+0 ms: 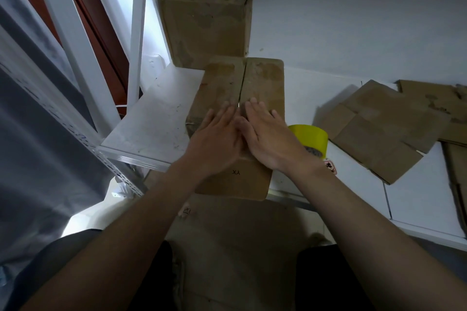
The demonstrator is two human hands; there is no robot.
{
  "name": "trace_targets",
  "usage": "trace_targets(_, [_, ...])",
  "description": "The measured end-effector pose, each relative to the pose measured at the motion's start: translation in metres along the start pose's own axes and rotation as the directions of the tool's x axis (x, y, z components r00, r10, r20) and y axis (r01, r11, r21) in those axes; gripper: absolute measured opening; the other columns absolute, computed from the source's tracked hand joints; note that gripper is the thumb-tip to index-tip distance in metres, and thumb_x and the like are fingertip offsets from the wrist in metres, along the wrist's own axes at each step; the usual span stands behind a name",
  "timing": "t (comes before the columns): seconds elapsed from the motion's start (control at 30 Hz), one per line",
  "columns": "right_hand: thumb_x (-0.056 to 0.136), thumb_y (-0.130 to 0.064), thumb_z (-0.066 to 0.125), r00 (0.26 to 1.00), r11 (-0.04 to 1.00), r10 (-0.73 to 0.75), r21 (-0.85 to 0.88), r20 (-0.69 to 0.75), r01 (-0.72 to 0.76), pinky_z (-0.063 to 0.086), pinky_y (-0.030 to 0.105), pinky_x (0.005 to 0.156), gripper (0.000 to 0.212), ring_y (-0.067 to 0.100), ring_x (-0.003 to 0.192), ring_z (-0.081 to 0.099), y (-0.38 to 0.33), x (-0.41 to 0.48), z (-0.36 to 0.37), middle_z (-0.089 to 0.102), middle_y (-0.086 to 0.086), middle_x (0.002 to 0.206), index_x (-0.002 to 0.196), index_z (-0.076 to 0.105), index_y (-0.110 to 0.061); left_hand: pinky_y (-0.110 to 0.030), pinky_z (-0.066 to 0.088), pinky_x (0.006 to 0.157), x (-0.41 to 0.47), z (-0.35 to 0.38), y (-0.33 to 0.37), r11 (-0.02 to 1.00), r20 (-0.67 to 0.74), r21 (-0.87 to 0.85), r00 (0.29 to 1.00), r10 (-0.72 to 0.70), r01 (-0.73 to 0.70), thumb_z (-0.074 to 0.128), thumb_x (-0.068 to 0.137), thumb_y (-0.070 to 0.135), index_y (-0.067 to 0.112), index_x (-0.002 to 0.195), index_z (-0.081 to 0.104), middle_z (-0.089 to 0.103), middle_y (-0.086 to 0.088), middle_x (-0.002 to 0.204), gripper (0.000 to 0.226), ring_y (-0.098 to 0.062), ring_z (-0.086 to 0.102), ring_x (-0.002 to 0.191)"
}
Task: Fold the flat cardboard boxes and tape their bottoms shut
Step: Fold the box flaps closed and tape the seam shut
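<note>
Left hand [217, 139] and right hand [269, 139] press flat the flaps of the brown cardboard box [264, 81] on the white desk [156, 118].
Each grip is wide, clasping nothing; the light, stiff flaps will likely spring back and are best pinned beside the centre seam.

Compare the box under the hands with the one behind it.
The front box has flaps folded shut along a seam; the rear box has flaps standing open. The left hand and right hand press the front box, not the rear box. Both are brown cardboard.

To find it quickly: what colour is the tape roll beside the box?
Yellow: the round tape roll shows best in the head view.
</note>
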State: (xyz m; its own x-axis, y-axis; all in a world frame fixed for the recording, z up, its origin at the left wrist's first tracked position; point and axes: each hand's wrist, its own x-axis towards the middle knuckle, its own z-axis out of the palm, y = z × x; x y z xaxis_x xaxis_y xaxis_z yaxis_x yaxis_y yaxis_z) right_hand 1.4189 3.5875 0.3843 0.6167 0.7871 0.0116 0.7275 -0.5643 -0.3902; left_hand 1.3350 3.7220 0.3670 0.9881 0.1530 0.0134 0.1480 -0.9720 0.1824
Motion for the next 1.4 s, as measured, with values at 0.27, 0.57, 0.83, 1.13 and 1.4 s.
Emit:
trace_targets(0.27, [0.105,-0.051,0.005,0.982,0.970,0.184,-0.153,-0.042,-0.188,0.001,0.047,0.126,0.069,0.025,0.156,-0.004,-0.005,0.027,0.012,0.003,0.008,0.169,0.161,0.011,-0.010,-0.053,-0.001,0.125,0.027,-0.004,-0.036,0.968,-0.030,0.129,0.977,-0.213,0.215,0.009,0.105,0.053,0.009,0.161,0.000,-0.004,-0.009,0.170,0.072,-0.023,-0.009,0.156])
trace_targets(0.57, [0.105,-0.047,0.011,0.968,0.912,0.212,-0.328,-0.133,-0.245,-0.003,0.051,0.124,0.067,0.026,0.156,-0.008,0.006,0.049,0.024,-0.002,0.008,0.170,0.161,0.007,-0.011,-0.052,0.003,0.123,0.037,0.009,-0.049,0.951,-0.107,-0.035,0.945,-0.310,0.308,0.014,0.104,0.057,0.011,0.162,0.003,-0.004,-0.007,0.170,0.075,-0.024,-0.006,0.156])
trace_targets(0.83, [0.107,-0.046,0.015,0.944,0.932,0.273,-0.192,-0.188,-0.308,0.003,0.053,0.125,0.065,0.027,0.156,-0.002,0.044,0.025,0.011,0.000,0.009,0.169,0.161,0.008,-0.010,-0.040,0.036,0.111,0.031,0.015,-0.056,0.648,-0.145,-0.709,0.841,-0.521,0.278,0.034,0.109,0.041,0.021,0.155,0.031,0.041,-0.001,0.156,0.051,-0.028,0.042,0.142])
trace_targets(1.13, [0.105,-0.048,0.011,0.929,0.921,0.275,-0.210,-0.246,-0.328,0.003,0.059,0.123,0.063,0.032,0.155,0.009,0.047,0.017,0.010,0.014,0.011,0.168,0.160,0.014,-0.018,-0.048,0.033,0.115,0.021,0.018,-0.059,0.526,-0.011,-0.758,0.798,-0.603,0.387,0.025,0.108,0.050,0.021,0.157,0.025,0.038,-0.005,0.158,0.056,-0.034,0.038,0.144])
trace_targets(1.4, [0.096,-0.067,0.002,0.994,0.924,-0.032,-0.382,-0.105,-0.011,0.000,0.056,0.124,0.073,0.027,0.156,-0.004,0.044,0.019,0.001,0.010,-0.007,0.169,0.160,0.016,-0.035,-0.061,0.006,0.123,0.031,0.012,-0.035,0.984,-0.211,0.158,0.977,-0.041,0.076,0.013,0.076,0.093,0.018,0.159,0.024,0.020,0.001,0.168,0.112,-0.023,0.010,0.156])
